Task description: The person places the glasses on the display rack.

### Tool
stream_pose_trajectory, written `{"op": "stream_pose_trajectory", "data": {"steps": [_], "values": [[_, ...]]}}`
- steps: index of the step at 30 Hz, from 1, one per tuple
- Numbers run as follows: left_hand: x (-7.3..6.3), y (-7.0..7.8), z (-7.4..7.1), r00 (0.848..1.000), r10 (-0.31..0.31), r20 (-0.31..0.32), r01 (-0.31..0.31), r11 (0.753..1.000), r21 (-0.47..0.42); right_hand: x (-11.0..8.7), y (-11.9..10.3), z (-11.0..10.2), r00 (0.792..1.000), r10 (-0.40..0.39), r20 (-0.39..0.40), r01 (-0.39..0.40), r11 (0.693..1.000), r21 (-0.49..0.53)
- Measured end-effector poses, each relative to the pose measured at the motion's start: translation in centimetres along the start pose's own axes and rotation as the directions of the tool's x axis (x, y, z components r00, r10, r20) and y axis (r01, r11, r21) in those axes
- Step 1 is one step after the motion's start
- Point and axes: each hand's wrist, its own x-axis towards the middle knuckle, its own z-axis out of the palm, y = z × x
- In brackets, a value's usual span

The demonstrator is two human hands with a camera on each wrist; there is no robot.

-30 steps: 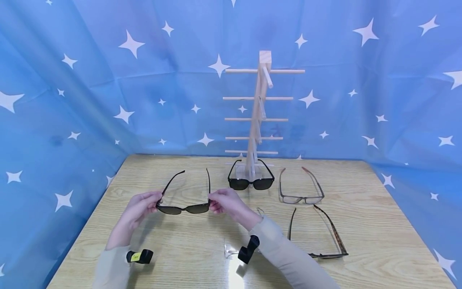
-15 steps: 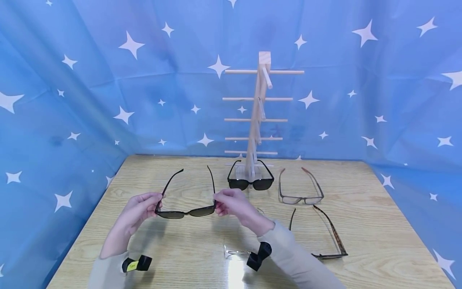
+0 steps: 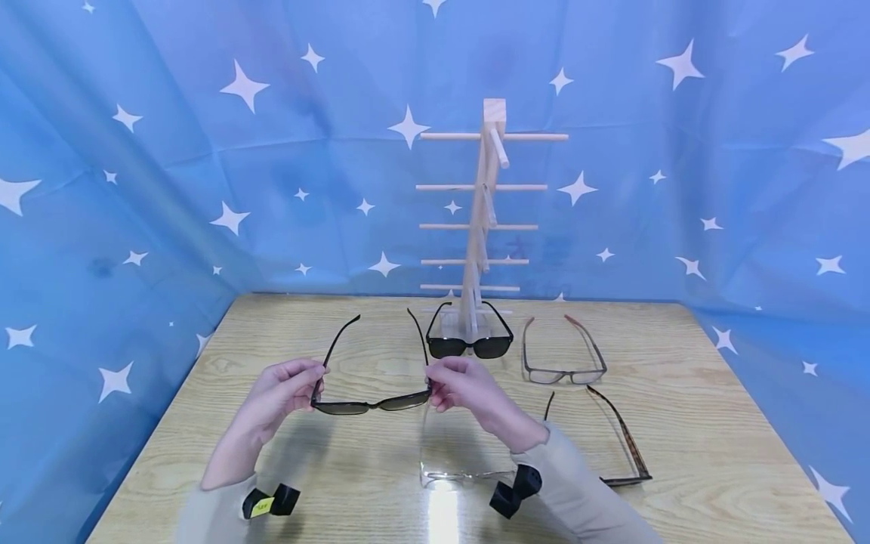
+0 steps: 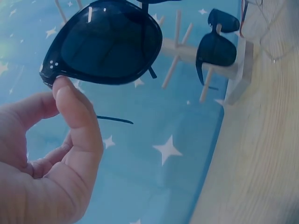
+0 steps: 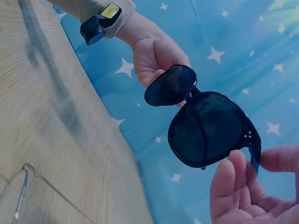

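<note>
Black sunglasses with dark lenses hang above the table, their temples unfolded and pointing away from me. My left hand pinches them at the left hinge corner. At the right hinge corner, my right hand grips them between thumb and fingers. The left wrist view shows one dark lens close up, with the thumb at its outer corner. Both lenses show in the right wrist view. Behind them rises a wooden display stand with rows of pegs; a second pair of black sunglasses is at its foot.
On the wood-grain table, brown-tipped glasses lie at the right. Tortoiseshell glasses lie nearer, partly behind my right sleeve. Clear-framed glasses lie at the front middle. A blue star-patterned cloth hangs behind.
Both hands have carried the black sunglasses to the right and slightly nearer to me. The right side of the frame now sits higher than the left. The other glasses have stayed put.
</note>
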Motion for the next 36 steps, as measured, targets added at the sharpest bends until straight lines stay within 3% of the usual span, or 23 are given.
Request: {"op": "stream_pose_trajectory", "data": {"steps": [14,36], "values": [[1.5,-0.4,3.5,0.998,0.006,0.068,-0.003,0.999,-0.041,-1.9,-0.6,-3.7,0.999,-0.030,-0.042,0.030,0.999,-0.021],[3.8,-0.2,7.5,0.990,-0.023,0.136,0.035,0.996,-0.082,-4.5,-1.1,-7.0,0.992,-0.034,-0.122,0.027,0.998,-0.056]]}}
